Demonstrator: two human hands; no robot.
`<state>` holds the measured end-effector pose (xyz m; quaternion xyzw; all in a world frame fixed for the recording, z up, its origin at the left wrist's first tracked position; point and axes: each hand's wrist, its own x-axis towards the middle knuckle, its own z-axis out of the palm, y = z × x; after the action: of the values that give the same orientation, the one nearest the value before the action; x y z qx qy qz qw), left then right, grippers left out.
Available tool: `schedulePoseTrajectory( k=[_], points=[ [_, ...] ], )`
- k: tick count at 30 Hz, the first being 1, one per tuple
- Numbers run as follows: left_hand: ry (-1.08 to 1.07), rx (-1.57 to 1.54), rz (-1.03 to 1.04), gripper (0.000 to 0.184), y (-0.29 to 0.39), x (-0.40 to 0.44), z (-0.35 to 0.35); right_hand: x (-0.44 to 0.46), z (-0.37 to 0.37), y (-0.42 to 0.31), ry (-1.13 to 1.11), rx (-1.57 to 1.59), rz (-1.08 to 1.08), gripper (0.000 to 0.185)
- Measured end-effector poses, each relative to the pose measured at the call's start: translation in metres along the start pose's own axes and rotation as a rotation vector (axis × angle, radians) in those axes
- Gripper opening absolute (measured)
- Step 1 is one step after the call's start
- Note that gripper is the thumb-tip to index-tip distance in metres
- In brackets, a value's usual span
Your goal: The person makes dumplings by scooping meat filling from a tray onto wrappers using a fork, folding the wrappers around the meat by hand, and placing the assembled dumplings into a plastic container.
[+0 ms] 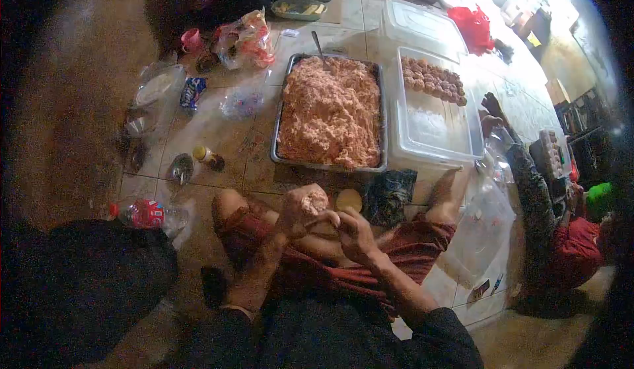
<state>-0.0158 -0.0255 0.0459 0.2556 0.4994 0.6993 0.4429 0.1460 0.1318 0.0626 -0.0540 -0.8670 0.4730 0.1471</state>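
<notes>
My left hand [295,216] is raised above my crossed legs, fingers curled around a dumpling [315,202] whose pinkish minced filling shows on top. Close beside it, my right hand [357,235] is closed, with thumb and fingertips pinched together near the left fingertips. What the right fingers pinch, if anything, is too small to make out. A round, pale yellow stack of wrappers [349,200] lies just beyond my hands. In front stands a large dark tray [275,146] heaped with minced filling [332,111]; a spoon handle [318,44] sticks out of its far end.
Right of the tray, a clear plastic box [432,149] holds rows of dumplings [432,81]. A black plastic bag [391,194] lies near my right knee. Leftward are a bottle [148,214], a small yellow-capped jar [209,158] and plastic packets. Other people sit nearby.
</notes>
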Motion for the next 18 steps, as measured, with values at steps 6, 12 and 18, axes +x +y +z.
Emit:
schedulePoseTrajectory(
  k=[6, 12, 18],
  points=[
    [0.230, 0.636, 0.527, 0.032, 0.024, 0.011, 0.004, -0.019, -0.014, 0.023, 0.032, 0.213, 0.167, 0.019],
    [0.244, 0.332, 0.137, 0.033, 0.042, 0.005, 0.022, -0.034, 0.003, 0.033, -0.001, 0.476, 0.366, 0.021],
    [0.255, 0.353, 0.276, 0.032, 0.043, 0.005, 0.027, -0.024, 0.011, 0.028, -0.109, 0.658, 0.351, 0.020]
  ],
)
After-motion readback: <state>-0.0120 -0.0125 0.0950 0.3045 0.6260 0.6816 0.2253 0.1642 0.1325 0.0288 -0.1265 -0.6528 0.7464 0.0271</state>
